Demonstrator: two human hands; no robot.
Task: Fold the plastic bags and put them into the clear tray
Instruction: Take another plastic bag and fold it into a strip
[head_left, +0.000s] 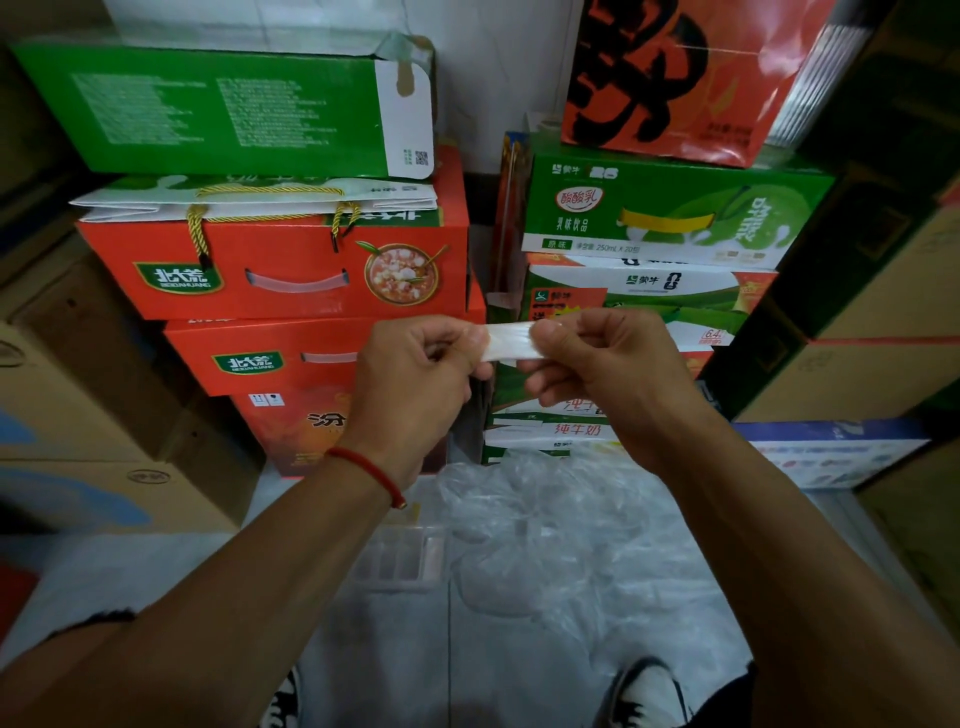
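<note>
A plastic bag folded into a narrow white strip (510, 341) stretches level between my two hands at chest height. My left hand (415, 379) pinches its left end, and my right hand (602, 364) pinches its right end. Below, on the pale floor, lies a loose pile of clear plastic bags (561, 525). The clear tray (402, 558) with several compartments sits on the floor just left of that pile, under my left forearm. What lies in its compartments is too blurred to tell.
Red gift cartons (280, 270) and a green box (218, 109) stack up ahead on the left. Green milk cartons (660, 213) and a red bag (675, 78) stack on the right. Brown cardboard boxes (93, 415) line both sides. My shoes (649, 691) stand at the bottom.
</note>
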